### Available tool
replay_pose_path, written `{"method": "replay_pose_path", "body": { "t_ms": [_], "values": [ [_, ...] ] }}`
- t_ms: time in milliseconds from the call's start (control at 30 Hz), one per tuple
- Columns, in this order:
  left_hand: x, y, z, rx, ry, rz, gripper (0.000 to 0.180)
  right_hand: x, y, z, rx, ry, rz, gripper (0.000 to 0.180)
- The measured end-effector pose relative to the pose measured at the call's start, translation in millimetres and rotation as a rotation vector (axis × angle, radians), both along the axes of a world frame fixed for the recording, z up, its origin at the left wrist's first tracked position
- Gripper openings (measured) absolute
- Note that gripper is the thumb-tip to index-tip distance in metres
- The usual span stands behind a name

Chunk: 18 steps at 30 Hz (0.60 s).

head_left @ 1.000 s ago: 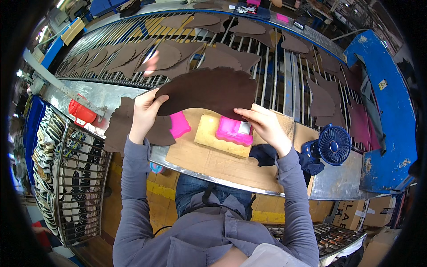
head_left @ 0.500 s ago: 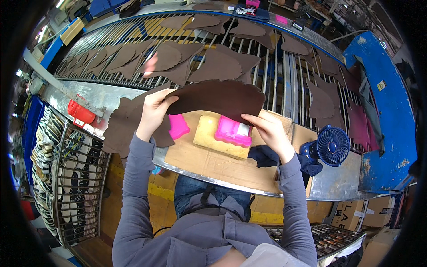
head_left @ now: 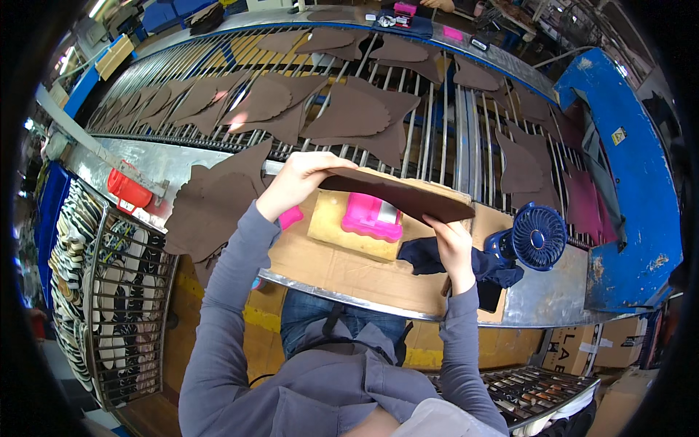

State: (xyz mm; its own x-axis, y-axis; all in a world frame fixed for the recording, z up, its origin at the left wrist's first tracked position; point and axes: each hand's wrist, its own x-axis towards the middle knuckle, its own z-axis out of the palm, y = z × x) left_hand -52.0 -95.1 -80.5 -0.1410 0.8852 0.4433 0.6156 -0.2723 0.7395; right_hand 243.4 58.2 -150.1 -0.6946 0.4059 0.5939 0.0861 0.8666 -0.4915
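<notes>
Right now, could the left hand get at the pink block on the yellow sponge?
Probably not: the left hand grips one end of the brown sheet, which hangs right over the pink block.

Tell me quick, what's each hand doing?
Left hand: closed on the brown leather piece.
Right hand: closed on the same piece's other end.

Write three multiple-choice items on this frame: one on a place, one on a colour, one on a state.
1. Where is the small fan?
A. on the bench, at the person's right
B. on the floor
C. in the wire rack

2. What colour is the block on the sponge?
A. green
B. pink
C. white

3. How is the brown sheet held?
A. lying flat, untouched
B. by one hand
C. by the left hand and right hand

Key: 1 A, fan beside right hand; 2 B, bright pink; 3 C, a hand grips each end.
</notes>
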Motion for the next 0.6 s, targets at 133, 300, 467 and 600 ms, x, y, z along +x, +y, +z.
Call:
{"method": "replay_pose_path", "body": {
  "t_ms": [133, 300, 467, 600],
  "values": [
    [9, 19, -1, -0.019, 0.113, -0.084, 0.041, 16, -1, -27, -0.05, 0.027, -0.091, 0.037],
    [22, 39, -7, -0.058, 0.217, -0.187, 0.036, 36, -1, -43, -0.121, 0.068, -0.205, 0.029],
    [46, 63, -7, -0.037, 0.237, -0.26, 0.035, 64, 3, -38, -0.1, 0.078, -0.289, 0.026],
    [60, 79, -9, -0.128, 0.183, -0.381, 0.038, 98, 7, -30, -0.058, 0.07, -0.337, 0.018]
  ]
}}
